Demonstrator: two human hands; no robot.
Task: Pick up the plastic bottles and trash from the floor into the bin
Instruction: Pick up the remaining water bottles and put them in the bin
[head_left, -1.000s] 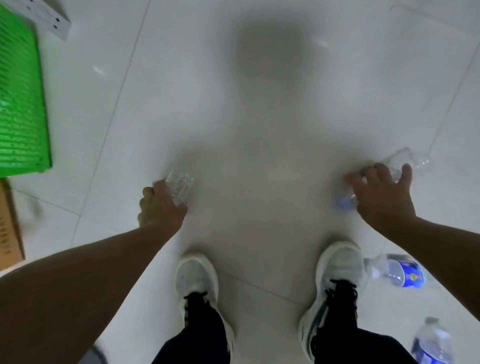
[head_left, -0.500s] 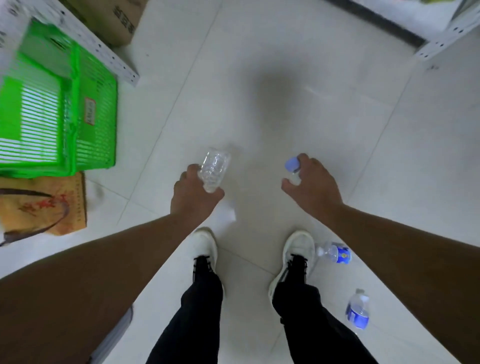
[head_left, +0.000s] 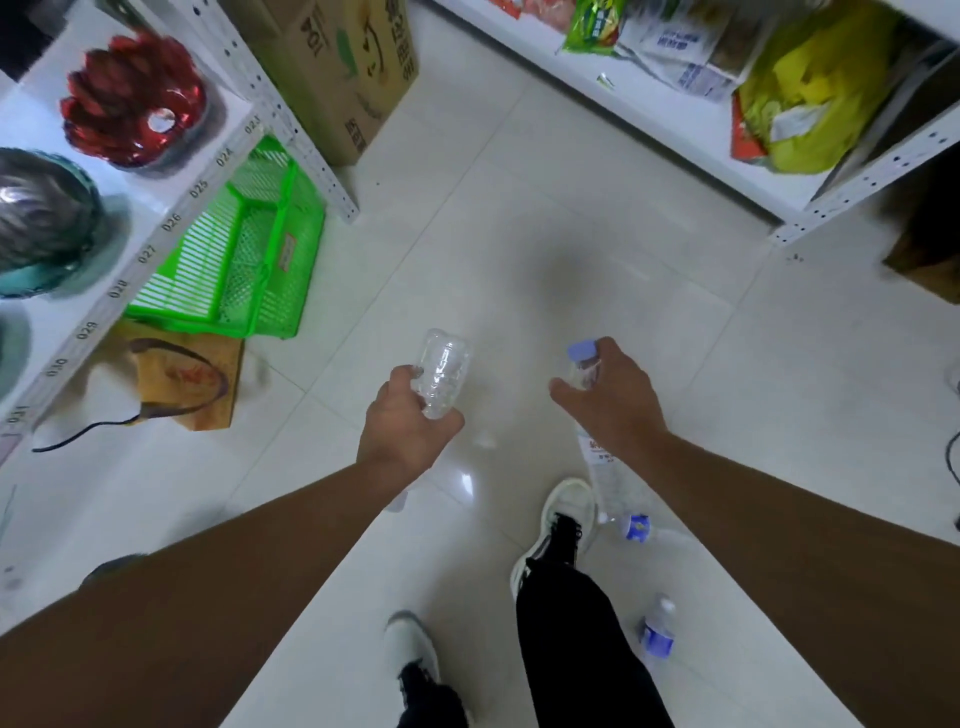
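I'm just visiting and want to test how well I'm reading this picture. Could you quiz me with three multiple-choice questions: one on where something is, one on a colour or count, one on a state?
1. Where is the green basket?
A. on the floor under the left shelf
B. on the right shelf
C. in the person's hand

2. How many bottles lie on the floor near the feet?
A. none
B. two
C. five

3. What is the left hand doing?
A. hanging empty
B. gripping a clear bottle
C. touching the floor

Answers:
1 A, it sits on the tiles beneath the numbered shelf edge.
2 B, one bottle and another by the right leg.
3 B, its fingers wrap the clear bottle.
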